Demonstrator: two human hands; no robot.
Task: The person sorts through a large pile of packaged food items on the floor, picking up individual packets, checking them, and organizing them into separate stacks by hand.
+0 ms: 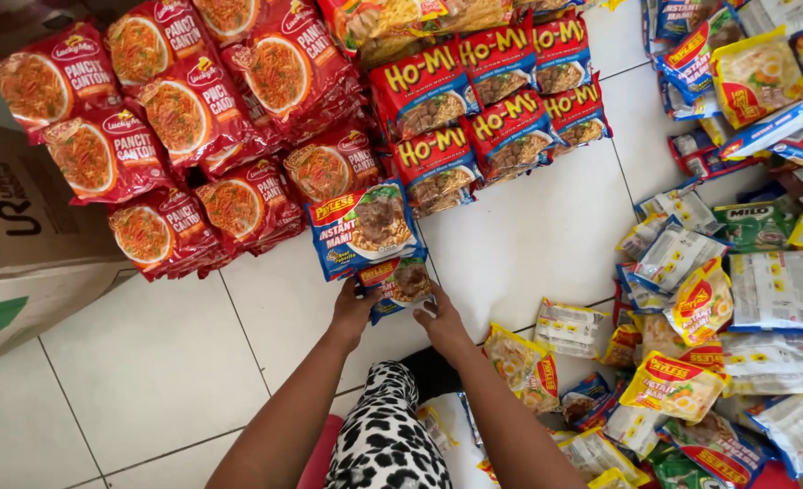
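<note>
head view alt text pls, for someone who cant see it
Two bare hands, left and right, hold a blue noodle pack on a white tile floor, below another blue pack. Red packs are stacked in rows behind; mixed packets lie heaped at right, a cardboard box at left.

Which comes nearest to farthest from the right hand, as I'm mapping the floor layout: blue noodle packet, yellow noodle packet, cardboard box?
1. Blue noodle packet, touching the right hand, just above it.
2. Yellow noodle packet, on the tiles to its right.
3. Cardboard box, far left.

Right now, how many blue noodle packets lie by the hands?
2: upper blue packet below the red packs; lower blue packet under both hands, left hand, right hand. More may be stacked beneath.
</note>
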